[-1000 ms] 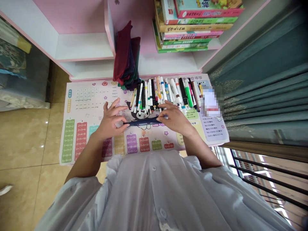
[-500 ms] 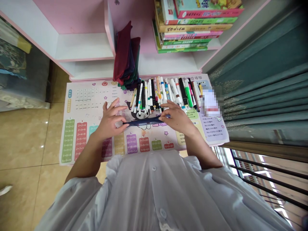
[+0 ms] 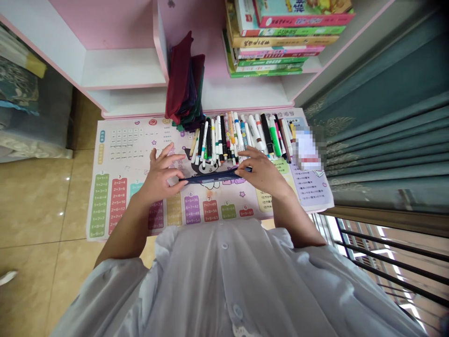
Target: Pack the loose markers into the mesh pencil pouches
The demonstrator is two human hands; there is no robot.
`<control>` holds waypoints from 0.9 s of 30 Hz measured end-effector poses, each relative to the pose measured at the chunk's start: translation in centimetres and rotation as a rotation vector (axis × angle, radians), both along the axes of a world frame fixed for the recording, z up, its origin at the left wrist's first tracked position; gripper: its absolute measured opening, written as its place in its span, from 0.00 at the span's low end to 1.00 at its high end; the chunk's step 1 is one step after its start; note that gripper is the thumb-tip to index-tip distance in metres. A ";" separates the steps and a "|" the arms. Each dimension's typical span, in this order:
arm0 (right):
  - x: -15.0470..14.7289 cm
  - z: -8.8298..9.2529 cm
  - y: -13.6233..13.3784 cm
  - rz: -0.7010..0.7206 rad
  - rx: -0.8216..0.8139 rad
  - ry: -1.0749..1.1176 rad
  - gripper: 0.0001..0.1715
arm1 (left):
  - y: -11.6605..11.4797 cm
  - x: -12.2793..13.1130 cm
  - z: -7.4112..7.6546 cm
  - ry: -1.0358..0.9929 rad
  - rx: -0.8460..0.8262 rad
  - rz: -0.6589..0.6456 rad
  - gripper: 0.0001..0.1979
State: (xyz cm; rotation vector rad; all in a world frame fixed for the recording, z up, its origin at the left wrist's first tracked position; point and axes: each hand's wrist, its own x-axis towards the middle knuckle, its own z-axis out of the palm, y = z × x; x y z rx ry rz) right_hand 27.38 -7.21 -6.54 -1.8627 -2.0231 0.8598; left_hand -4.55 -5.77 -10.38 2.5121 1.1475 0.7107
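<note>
Just nearer the wearer than the row of markers (image 3: 232,128), the dark-blue pouch (image 3: 213,178) likely stays taut because left hand (image 3: 163,171) and right hand (image 3: 261,173) pinch it towards opposite ends.

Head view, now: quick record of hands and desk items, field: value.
left hand: pinches left end of blue pouch
right hand: pinches same pouch near right end
pouch attitude: nearly edge-on; contents not visible
markers: loose row on printed mat, beyond pouch
pouch pile: left of markers
books: stacked, upper right
pixelated item: right of markers, unidentifiable
</note>
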 end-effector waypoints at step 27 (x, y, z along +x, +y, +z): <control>1.9 -0.4 0.1 -0.042 0.067 -0.007 0.08 | 0.1 -0.1 0.0 0.023 -0.022 0.016 0.14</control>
